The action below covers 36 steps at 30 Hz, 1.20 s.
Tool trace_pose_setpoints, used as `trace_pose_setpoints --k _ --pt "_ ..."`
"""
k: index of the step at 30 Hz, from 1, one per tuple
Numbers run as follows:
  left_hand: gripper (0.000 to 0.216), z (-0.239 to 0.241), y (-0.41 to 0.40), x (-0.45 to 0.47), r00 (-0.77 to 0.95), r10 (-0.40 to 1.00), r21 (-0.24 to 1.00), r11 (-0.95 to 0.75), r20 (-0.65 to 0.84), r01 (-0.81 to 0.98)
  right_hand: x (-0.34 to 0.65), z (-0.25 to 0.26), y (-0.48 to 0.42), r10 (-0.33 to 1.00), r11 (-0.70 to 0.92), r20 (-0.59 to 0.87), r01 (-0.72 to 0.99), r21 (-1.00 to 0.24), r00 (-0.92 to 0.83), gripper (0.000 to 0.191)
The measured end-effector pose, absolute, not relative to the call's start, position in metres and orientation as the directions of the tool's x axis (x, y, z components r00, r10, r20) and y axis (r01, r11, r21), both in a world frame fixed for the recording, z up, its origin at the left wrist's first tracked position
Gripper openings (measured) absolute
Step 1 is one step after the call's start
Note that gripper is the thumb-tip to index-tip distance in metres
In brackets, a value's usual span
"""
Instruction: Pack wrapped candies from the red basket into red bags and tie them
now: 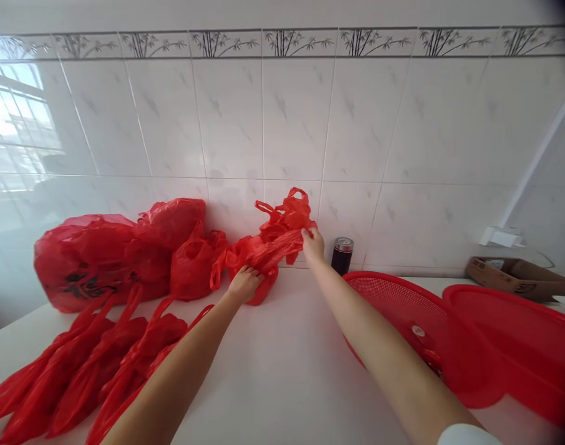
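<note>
Both arms reach to the back of the white table, where a bunch of thin red plastic bags (282,244) is stretched between my hands. My right hand (313,243) pinches the bag plastic at its right side, raised off the table. Lower and to the left, my left hand (246,283) is closed on the crumpled plastic, its fingertips partly hidden. Loop handles stick up at the top of the bunch. Just left of it stands a small filled red bag (192,272).
Large filled red bags (101,253) stand back left; several knotted red bags (97,364) lie front left. A dark flask (342,254) stands by the tiled wall. At right are a red mesh basket (384,290), a red basin (505,309) and a cardboard box (518,278).
</note>
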<state>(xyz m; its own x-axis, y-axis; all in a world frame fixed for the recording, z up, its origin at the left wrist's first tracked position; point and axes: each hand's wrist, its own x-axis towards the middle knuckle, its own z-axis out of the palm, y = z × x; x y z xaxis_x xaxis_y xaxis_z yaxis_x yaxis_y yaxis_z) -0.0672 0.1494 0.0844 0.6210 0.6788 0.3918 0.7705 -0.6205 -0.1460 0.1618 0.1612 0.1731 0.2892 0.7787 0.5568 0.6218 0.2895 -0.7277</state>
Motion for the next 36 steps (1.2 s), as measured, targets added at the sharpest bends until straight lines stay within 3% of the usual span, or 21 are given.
trace_pose_setpoints --k 4,10,15,19,22,25,30,33,36 --pt "0.017 0.103 0.139 -0.068 0.591 0.647 -0.053 -0.652 0.481 0.757 0.196 0.17 0.166 0.847 0.186 0.455 0.648 -0.739 0.275 0.034" --pt "0.036 0.13 0.118 -0.058 0.278 0.642 0.198 -0.566 0.715 0.8 0.213 0.175 0.162 0.908 0.149 0.368 0.667 -0.73 0.199 0.024" --pt "0.054 0.121 0.098 -0.032 0.157 0.667 0.339 -0.549 0.728 0.764 0.198 0.205 0.148 0.823 0.347 0.527 0.546 -0.763 0.214 0.031" --pt "0.046 0.12 0.078 -0.013 0.061 0.667 0.437 -0.551 0.742 0.71 0.186 0.232 0.117 0.751 0.533 0.642 0.43 -0.729 0.156 0.032" --pt "0.037 0.131 0.057 0.003 -0.023 0.645 0.486 -0.552 0.764 0.678 0.182 0.24 0.077 0.735 0.653 0.678 0.26 -0.711 0.01 0.029" --pt "0.03 0.136 0.031 0.024 -0.044 0.638 0.509 -0.57 0.769 0.645 0.182 0.237 0.03 0.768 0.637 0.627 0.055 -0.769 -0.13 0.032" --pt "0.032 0.104 -0.014 0.043 0.115 0.716 0.442 -0.541 0.689 0.716 0.195 0.205 -0.043 0.862 0.442 0.452 -0.096 -0.892 -0.228 0.028" --pt "0.036 0.062 -0.035 0.033 0.266 0.836 0.343 -0.458 0.479 0.82 0.211 0.172 -0.082 0.934 0.303 0.322 -0.131 -0.944 -0.158 0.026" --pt "0.032 0.02 -0.051 0.009 0.177 0.944 0.328 -0.268 0.28 0.906 0.23 0.134 -0.113 0.977 0.207 0.212 -0.14 -0.968 -0.023 0.027"
